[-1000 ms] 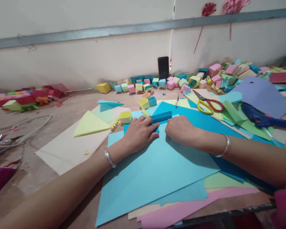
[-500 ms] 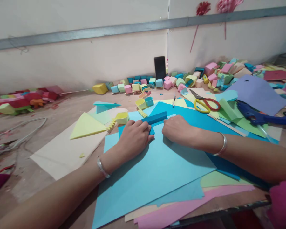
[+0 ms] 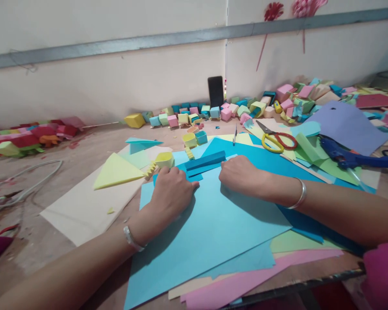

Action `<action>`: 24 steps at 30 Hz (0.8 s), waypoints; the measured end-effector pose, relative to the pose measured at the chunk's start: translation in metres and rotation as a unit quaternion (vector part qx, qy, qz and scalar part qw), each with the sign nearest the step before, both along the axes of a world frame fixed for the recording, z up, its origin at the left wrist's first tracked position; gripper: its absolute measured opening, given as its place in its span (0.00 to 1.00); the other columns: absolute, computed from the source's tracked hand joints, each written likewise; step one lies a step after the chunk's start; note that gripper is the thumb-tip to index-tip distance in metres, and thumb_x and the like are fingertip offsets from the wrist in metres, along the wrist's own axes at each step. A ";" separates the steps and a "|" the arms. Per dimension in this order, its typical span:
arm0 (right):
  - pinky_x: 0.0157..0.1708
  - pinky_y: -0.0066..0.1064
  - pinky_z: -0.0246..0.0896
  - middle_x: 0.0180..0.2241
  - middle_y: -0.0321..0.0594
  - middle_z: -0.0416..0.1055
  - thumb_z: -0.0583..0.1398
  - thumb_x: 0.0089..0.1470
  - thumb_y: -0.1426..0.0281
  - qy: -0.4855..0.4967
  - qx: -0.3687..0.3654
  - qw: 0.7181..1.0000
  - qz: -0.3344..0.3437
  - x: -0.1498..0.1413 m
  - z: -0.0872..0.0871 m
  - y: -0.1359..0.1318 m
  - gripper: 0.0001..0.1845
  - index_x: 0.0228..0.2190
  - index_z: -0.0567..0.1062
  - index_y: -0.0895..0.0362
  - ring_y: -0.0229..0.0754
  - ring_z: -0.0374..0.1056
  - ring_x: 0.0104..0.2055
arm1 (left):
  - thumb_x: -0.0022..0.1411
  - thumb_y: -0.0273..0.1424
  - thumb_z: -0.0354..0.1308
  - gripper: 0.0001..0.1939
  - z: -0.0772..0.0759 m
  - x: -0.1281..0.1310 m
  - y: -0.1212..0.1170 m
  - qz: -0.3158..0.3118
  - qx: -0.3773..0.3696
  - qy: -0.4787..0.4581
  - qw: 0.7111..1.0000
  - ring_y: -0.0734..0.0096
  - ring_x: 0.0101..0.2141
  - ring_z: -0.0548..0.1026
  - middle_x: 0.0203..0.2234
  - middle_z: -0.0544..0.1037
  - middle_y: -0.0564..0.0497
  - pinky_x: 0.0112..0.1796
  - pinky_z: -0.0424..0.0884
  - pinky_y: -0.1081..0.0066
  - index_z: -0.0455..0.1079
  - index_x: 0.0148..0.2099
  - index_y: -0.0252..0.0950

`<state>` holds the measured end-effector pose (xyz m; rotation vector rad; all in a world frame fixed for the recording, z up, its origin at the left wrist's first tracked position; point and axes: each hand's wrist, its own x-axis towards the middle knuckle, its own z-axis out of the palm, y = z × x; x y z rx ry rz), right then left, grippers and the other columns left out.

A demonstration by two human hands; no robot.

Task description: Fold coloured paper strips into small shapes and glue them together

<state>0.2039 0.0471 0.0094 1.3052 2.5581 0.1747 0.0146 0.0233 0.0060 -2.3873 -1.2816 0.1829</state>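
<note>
A folded dark blue paper strip (image 3: 205, 162) lies across the top of a large light blue sheet (image 3: 207, 241). My left hand (image 3: 173, 187) rests palm down at the strip's left end, its fingers on the blue paper and its thumb held apart. At the right end, my right hand (image 3: 241, 174) is closed with its knuckles up, and its fingertips are hidden at the strip's edge. Just beyond my left hand stands a small yellow paper cup (image 3: 164, 159) with a pleated yellow strip (image 3: 149, 169) beside it.
Scissors (image 3: 273, 140) and a blue glue gun (image 3: 349, 157) lie to the right on coloured paper. A phone (image 3: 216, 91) leans against the wall behind small paper boxes (image 3: 183, 118). A yellow folded sheet (image 3: 118, 172) and a white cable (image 3: 35, 165) lie left.
My left hand has slid left and slightly toward me along the blue strip, leaving more of it in view. My right hand has stayed at the strip's right end.
</note>
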 end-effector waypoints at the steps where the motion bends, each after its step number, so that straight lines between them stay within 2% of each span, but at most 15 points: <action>1: 0.23 0.29 0.51 0.30 0.51 0.77 0.53 0.56 0.82 0.000 0.002 1.000 -0.002 0.000 0.000 0.000 0.16 0.29 0.80 0.60 0.41 0.69 0.30 | 0.67 0.38 0.50 0.23 0.001 -0.001 0.000 0.011 0.004 -0.005 1.000 0.53 0.28 0.71 0.22 0.75 0.40 0.27 0.57 0.59 0.75 0.24 0.34; 6: 0.23 0.28 0.51 0.30 0.50 0.77 0.55 0.54 0.82 -0.008 0.007 1.000 0.011 0.000 -0.001 0.000 0.13 0.30 0.79 0.62 0.42 0.70 0.30 | 0.67 0.35 0.49 0.18 0.005 -0.001 0.001 0.012 0.040 -0.039 0.998 0.52 0.30 0.70 0.24 0.73 0.40 0.29 0.60 0.58 0.73 0.28 0.33; 10: 0.23 0.29 0.51 0.32 0.52 0.78 0.56 0.53 0.82 -0.005 0.013 1.000 0.017 0.002 0.000 0.000 0.12 0.32 0.79 0.63 0.43 0.71 0.31 | 0.68 0.34 0.48 0.15 -0.003 -0.004 0.016 0.004 0.085 -0.131 0.988 0.50 0.39 0.69 0.38 0.74 0.37 0.36 0.65 0.57 0.72 0.45 0.31; 12: 0.23 0.29 0.51 0.32 0.52 0.78 0.55 0.53 0.83 0.000 0.019 1.000 0.017 0.002 0.000 0.000 0.13 0.33 0.79 0.63 0.42 0.71 0.31 | 0.68 0.32 0.48 0.15 -0.009 -0.008 0.026 -0.001 0.068 -0.165 0.984 0.51 0.43 0.69 0.43 0.75 0.38 0.40 0.66 0.57 0.69 0.52 0.31; 14: 0.24 0.30 0.51 0.32 0.53 0.77 0.54 0.54 0.83 0.006 0.019 1.000 0.014 0.003 0.000 -0.001 0.14 0.33 0.79 0.63 0.43 0.70 0.30 | 0.66 0.30 0.51 0.17 -0.014 -0.013 0.033 -0.006 0.035 -0.176 0.984 0.51 0.43 0.70 0.41 0.77 0.41 0.41 0.66 0.58 0.67 0.55 0.32; 16: 0.25 0.31 0.51 0.31 0.52 0.77 0.53 0.54 0.83 0.013 0.017 1.000 0.007 0.003 -0.001 -0.002 0.15 0.32 0.79 0.63 0.43 0.69 0.30 | 0.64 0.30 0.53 0.18 -0.016 -0.015 0.037 -0.011 0.017 -0.181 0.983 0.52 0.42 0.71 0.38 0.79 0.43 0.42 0.66 0.58 0.68 0.55 0.33; 19: 0.27 0.32 0.50 0.33 0.53 0.75 0.52 0.55 0.82 0.033 0.037 0.999 -0.010 0.000 -0.002 -0.002 0.14 0.33 0.77 0.63 0.45 0.68 0.33 | 0.63 0.28 0.54 0.14 -0.017 -0.016 0.037 -0.018 0.016 -0.199 0.980 0.53 0.40 0.72 0.36 0.79 0.43 0.40 0.67 0.59 0.71 0.50 0.34; 21: 0.29 0.34 0.49 0.37 0.54 0.73 0.49 0.57 0.81 0.068 0.106 0.992 -0.018 -0.002 -0.003 -0.001 0.15 0.36 0.76 0.63 0.48 0.66 0.38 | 0.63 0.27 0.53 0.11 -0.017 -0.015 0.036 -0.022 0.012 -0.212 0.977 0.54 0.39 0.73 0.36 0.78 0.43 0.39 0.67 0.59 0.73 0.46 0.35; 24: 0.34 0.37 0.48 0.45 0.56 0.70 0.46 0.61 0.79 0.132 0.220 0.967 0.008 -0.001 -0.005 0.004 0.17 0.43 0.73 0.62 0.51 0.62 0.44 | 0.61 0.24 0.53 0.10 -0.016 -0.013 0.034 -0.023 0.002 -0.234 0.972 0.56 0.37 0.74 0.35 0.78 0.44 0.37 0.68 0.61 0.73 0.42 0.35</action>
